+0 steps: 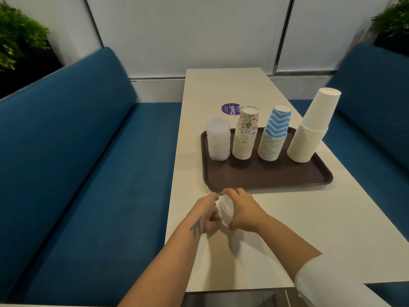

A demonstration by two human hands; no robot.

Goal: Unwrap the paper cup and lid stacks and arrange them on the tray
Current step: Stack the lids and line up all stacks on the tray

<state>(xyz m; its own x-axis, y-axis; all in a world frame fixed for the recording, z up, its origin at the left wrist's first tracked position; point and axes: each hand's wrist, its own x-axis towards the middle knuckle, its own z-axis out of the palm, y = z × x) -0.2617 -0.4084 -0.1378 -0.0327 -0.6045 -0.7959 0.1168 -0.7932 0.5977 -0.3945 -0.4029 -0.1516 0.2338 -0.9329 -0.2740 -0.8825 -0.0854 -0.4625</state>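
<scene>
Your left hand [208,214] and right hand [242,212] meet on a small stack of white lids [226,210], held tilted just above the worktop [287,218] near its left edge. Right grip: fingers curled over the stack's top and right side, thumb under its near end. Left grip: fingers curled against the stack's left side; whether they pinch wrapper or lids, cannot tell. Any wrapper on the stack is too blurred to make out.

Just beyond the grip lies the brown tray [265,176], its near rim almost touching your right fingertips. Along the tray's far side, from directly ahead of the grip outward to its right, stand: a translucent lid stack [218,140], a stack of cups with coloured prints [245,135], a blue zigzag cup stack [274,135], and a plain white cup stack [309,127], all cups upside down.

Past the tray, a purple sticker [230,109] sits on the worktop.
</scene>
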